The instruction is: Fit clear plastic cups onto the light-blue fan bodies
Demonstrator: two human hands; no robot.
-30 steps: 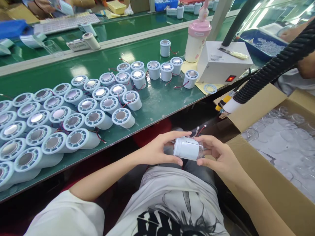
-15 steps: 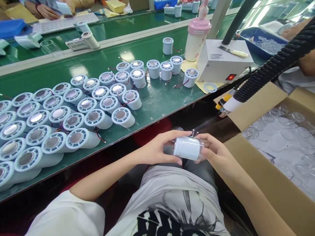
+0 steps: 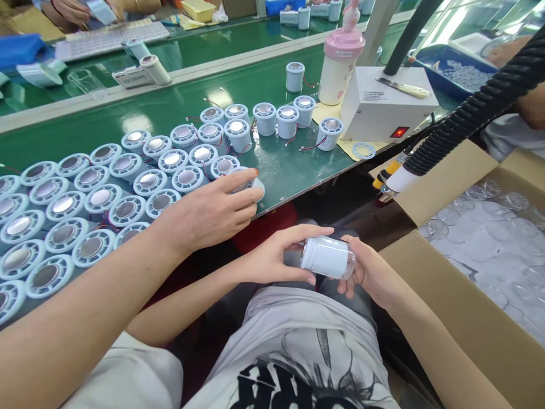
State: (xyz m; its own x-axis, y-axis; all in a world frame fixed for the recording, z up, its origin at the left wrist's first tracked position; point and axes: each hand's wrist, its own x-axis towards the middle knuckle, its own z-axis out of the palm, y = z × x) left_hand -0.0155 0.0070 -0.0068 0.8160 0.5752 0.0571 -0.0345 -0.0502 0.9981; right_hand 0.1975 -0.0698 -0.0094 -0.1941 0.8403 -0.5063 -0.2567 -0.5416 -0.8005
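In front of my lap I hold a light-blue cylindrical unit (image 3: 326, 257) on its side, with a clear plastic cup (image 3: 349, 262) around its right end. My left hand (image 3: 283, 255) is curved around the left end, thumb below and fingers above. At the right end, my right hand (image 3: 368, 270) grips the clear cup between thumb and fingers. Another person's hand (image 3: 217, 207) reaches in from the left over the bench edge, its fingers on another blue unit (image 3: 258, 186). Rows of similar blue units (image 3: 126, 209) with round metal discs on top stand to the left.
A grey-white box (image 3: 378, 108) with a red lit switch stands at the back right, beside a pink-lidded cup (image 3: 343, 62). A black ribbed hose (image 3: 472, 94) hangs at the right. Below it, an open carton (image 3: 447, 289) holds clear plastic cups. Another person's hands (image 3: 74, 10) work at the far side.
Another person's arm has come in from the left and its hand has moved a blue unit at the bench edge rightward. My right-hand fingers have shifted downward on the clear cup.
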